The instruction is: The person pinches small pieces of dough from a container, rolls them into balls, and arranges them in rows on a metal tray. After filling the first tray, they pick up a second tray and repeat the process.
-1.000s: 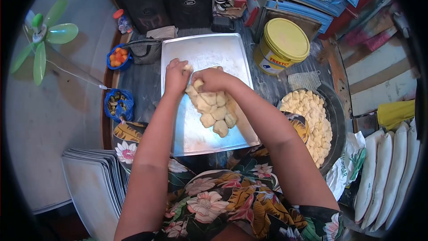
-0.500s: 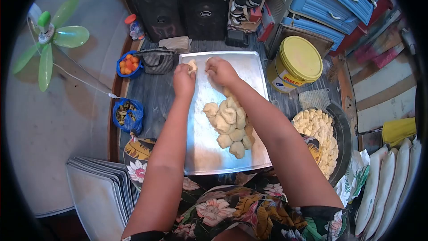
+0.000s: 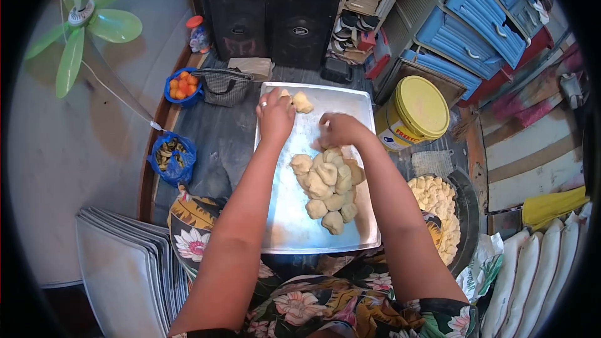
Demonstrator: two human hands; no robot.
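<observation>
A metal tray (image 3: 282, 228) lies in front of me with a heap of pale dough pieces (image 3: 322, 181) on it. At its far left corner my left hand (image 3: 275, 116) rests over the tray, fingers apart, beside a small dough piece (image 3: 303, 102). Part of another piece shows just past its fingers. My right hand (image 3: 341, 131) is above the far end of the heap, fingers bent and blurred; whether it holds anything is hidden.
To the right stand a yellow-lidded bucket (image 3: 422, 106) and a dark basin (image 3: 466, 213) full of dough pieces. Stacked trays (image 3: 125, 269) lean at the lower left. A blue bag (image 3: 174, 159), a checked bag (image 3: 224, 86) and black speakers (image 3: 300, 28) lie beyond.
My right hand has moved back from the tray's far end to the heap. A dough piece now shows on the tray beside my left hand. The view has shifted slightly.
</observation>
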